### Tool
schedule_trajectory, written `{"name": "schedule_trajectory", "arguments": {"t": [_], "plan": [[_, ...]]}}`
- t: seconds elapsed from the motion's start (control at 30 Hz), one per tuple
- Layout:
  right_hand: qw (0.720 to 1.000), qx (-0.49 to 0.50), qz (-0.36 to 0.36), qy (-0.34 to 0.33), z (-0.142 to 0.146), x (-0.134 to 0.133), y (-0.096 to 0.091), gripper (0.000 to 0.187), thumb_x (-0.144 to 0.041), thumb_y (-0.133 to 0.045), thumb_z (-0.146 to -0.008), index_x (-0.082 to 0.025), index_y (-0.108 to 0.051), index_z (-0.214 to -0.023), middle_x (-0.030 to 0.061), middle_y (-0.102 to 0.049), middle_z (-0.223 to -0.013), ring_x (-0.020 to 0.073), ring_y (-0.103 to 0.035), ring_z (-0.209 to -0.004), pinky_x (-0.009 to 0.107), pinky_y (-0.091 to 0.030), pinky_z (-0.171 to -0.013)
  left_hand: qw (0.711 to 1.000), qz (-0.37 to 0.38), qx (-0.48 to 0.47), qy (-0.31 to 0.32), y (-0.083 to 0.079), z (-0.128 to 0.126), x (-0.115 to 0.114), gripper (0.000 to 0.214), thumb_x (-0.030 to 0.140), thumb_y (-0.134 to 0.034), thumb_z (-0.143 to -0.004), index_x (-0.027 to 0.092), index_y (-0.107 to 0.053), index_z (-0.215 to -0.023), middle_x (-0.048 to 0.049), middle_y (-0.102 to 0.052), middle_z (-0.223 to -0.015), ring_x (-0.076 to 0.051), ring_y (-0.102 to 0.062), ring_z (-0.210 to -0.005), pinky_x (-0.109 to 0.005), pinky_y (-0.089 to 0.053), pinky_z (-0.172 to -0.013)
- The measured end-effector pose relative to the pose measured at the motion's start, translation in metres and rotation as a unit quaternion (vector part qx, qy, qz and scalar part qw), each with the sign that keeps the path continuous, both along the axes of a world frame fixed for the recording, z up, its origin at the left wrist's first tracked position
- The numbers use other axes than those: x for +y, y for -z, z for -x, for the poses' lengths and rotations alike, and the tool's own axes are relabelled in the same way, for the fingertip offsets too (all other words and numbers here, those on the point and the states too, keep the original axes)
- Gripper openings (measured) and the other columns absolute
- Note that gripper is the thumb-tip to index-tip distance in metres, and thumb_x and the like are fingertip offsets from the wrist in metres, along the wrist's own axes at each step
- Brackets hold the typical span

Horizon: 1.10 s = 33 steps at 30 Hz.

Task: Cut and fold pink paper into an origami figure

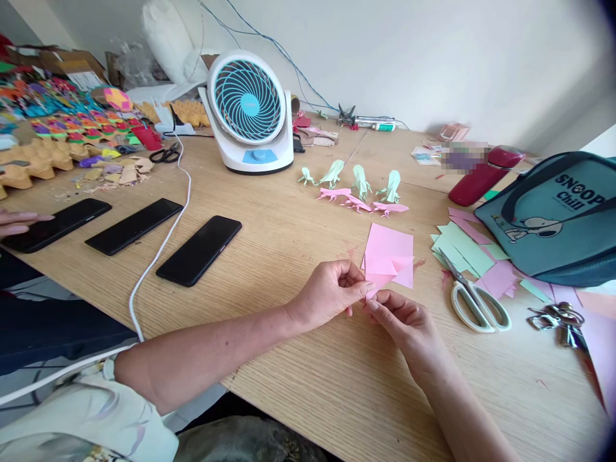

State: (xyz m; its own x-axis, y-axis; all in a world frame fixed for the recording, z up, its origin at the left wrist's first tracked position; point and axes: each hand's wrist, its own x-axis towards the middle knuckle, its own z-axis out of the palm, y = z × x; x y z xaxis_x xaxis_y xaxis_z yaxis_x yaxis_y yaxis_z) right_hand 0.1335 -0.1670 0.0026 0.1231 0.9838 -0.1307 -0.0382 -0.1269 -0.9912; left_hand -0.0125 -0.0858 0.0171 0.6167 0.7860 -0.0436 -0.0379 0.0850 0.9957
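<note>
Between my hands is a folded piece of pink paper (380, 280), held a little above the table near its front middle. My left hand (337, 285) pinches its left edge between thumb and fingers. At the lower corner, my right hand (397, 316) pinches the same paper with thumb and forefinger; its other fingers are curled. Just behind lie flat pink paper sheets (389, 244), partly covered by the folded piece. Farther back stand several light green folded paper figures (362, 181), with pink folded paper figures (357, 203) in front of them.
White-handled scissors (474, 301), green paper pieces (462, 247) and keys (561, 317) lie right, beside a teal bag (558, 218) and a red bottle (484, 176). A fan (250, 109) stands at the back. Three phones, including a black one (199, 250), and another person's hand (22, 222) are left.
</note>
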Motion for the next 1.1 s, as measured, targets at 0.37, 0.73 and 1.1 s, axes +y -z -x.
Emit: {"name": "schedule_trajectory", "arguments": {"t": [0.37,0.73,1.1], "plan": [[1.000,-0.004,0.000,0.025,0.002,0.000,-0.002,0.034,-0.052,-0.076,-0.072,-0.019,-0.069,-0.072,0.0002,-0.057,-0.065,0.0127,-0.044,-0.061,0.025,-0.036,-0.056,0.999,-0.004,-0.005,0.037,0.002,0.003,0.004,0.026,0.035,-0.072,-0.077,0.012,-0.061,-0.071,0.0010,-0.060,-0.066,-0.005,-0.050,-0.048,-0.014,-0.042,-0.037],[0.999,0.017,-0.014,0.026,0.002,0.001,-0.001,0.024,-0.043,-0.081,-0.070,-0.021,-0.072,-0.074,0.0000,-0.063,-0.067,0.0117,-0.049,-0.060,0.024,-0.039,-0.057,0.996,0.089,-0.030,0.004,-0.002,-0.001,0.001,0.036,0.042,-0.078,-0.069,0.011,-0.060,-0.068,0.0011,-0.054,-0.069,-0.006,-0.046,-0.055,-0.015,-0.038,-0.038],[0.998,0.034,-0.037,0.044,0.005,0.001,0.004,0.019,-0.039,-0.080,-0.072,-0.023,-0.073,-0.079,0.0009,-0.068,-0.074,0.0148,-0.059,-0.070,0.028,-0.048,-0.069,0.996,0.088,-0.032,0.008,0.000,-0.002,-0.001,0.036,0.041,-0.079,-0.068,0.011,-0.061,-0.070,0.0007,-0.055,-0.071,-0.007,-0.049,-0.057,-0.016,-0.041,-0.039]]}}
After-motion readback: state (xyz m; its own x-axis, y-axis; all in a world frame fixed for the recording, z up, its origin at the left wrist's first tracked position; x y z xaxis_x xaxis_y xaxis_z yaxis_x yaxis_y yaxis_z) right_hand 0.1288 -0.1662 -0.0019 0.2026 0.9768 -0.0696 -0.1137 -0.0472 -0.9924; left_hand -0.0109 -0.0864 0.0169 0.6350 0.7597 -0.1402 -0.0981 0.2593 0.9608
